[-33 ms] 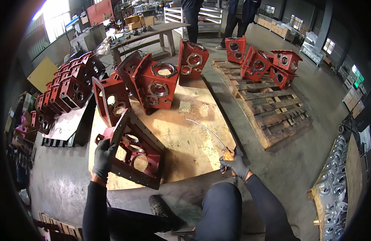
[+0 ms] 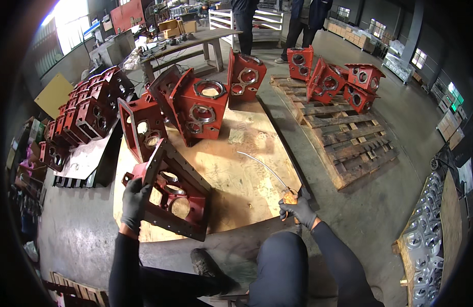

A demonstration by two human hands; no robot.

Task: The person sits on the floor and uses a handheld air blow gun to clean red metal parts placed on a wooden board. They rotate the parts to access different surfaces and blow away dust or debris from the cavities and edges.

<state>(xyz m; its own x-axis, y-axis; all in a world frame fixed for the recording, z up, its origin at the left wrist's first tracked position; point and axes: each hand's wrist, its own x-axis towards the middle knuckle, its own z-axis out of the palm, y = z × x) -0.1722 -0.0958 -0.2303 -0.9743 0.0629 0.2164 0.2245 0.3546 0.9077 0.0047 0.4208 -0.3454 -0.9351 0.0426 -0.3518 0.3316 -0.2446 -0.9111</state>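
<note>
My gloved left hand (image 2: pixel 135 202) grips the left edge of a red cast-metal housing (image 2: pixel 194 198) with round bored openings. The housing stands tilted at the near left of a plywood board (image 2: pixel 246 192), its open, bolt-holed rim toward me. In my gloved right hand (image 2: pixel 300 211) is an orange air blow gun (image 2: pixel 290 198), held over the board's near right edge. Its long, thin, curved metal tube (image 2: pixel 267 167) points forward and left, apart from the housing. Further red housings (image 2: pixel 199 110) stand behind on the same board.
To the left, several red housings (image 2: pixel 88 115) stand in rows. A wooden pallet (image 2: pixel 344 138) at the right carries more housings (image 2: pixel 326 84). Grey metal castings (image 2: pixel 423 240) fill a crate at the far right. A workbench (image 2: pixel 195 43) and two standing people (image 2: pixel 303 25) are behind.
My left hand and the housing it grips have shifted very slightly to the right. My right hand and the blow gun stay almost in place.
</note>
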